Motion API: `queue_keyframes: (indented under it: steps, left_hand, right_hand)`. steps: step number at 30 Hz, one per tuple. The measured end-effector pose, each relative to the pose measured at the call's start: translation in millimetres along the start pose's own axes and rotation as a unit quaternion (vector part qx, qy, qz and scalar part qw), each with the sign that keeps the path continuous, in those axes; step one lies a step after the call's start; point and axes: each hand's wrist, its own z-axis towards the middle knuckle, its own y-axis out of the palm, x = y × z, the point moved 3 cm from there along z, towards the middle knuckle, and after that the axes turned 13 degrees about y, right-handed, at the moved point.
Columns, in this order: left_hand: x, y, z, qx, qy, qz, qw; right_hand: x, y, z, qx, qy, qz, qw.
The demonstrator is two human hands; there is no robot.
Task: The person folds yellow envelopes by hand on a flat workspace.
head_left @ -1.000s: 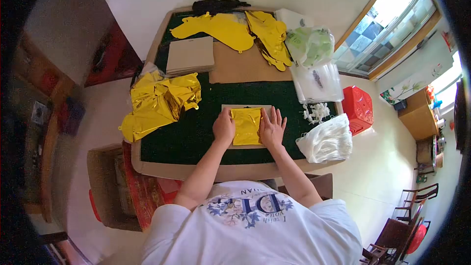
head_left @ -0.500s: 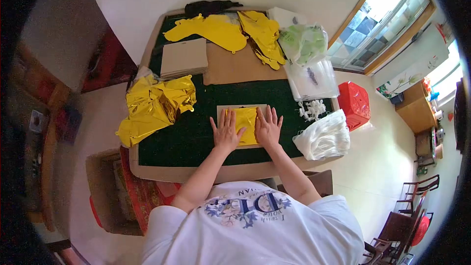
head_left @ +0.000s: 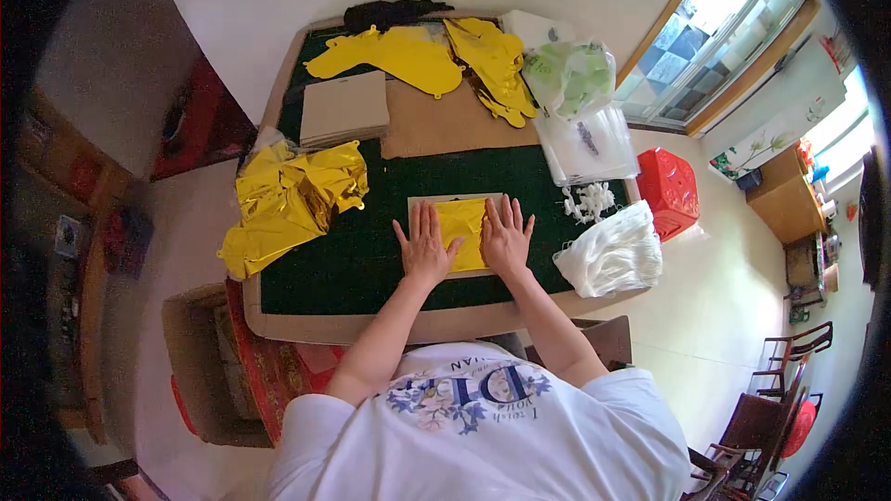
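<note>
A folded yellow foil piece (head_left: 466, 232) lies flat on a grey-brown card (head_left: 455, 198) near the front of the green tabletop. My left hand (head_left: 426, 246) presses on the foil's left side, fingers stretched out and pointing away from me. On the right side of the foil rests my right hand (head_left: 508, 237), its fingers also extended and lying flat. Between the hands the shiny foil shows. Neither hand is wrapped round anything.
Crumpled gold foil (head_left: 288, 199) lies at the left, beside a stack of cards (head_left: 344, 109). Flat foil shapes (head_left: 399, 57) lie at the back. Plastic bags (head_left: 587, 144), white ties (head_left: 591, 202) and a white string bundle (head_left: 610, 252) line the right side.
The view has shifted slightly. Both hands remain on the foil, and the foil between them looks a little smoother and wider.
</note>
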Motion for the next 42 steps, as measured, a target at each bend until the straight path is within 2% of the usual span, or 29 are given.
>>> queue_keyframes:
  steps: [14,35,42]
  left_hand:
    - [3,-9,1,-0.014,-0.003,-0.010,1.000]
    - [2,-7,0,0.005,0.004,-0.003,1.000]
    - [2,-7,2,-0.009,0.002,-0.019,1.000]
  right_hand:
    - [4,0,0,-0.027,0.009,0.003,1.000]
    - [5,5,-2,0.008,0.010,0.013,1.000]
    - [15,9,3,-0.007,0.018,0.025,1.000]
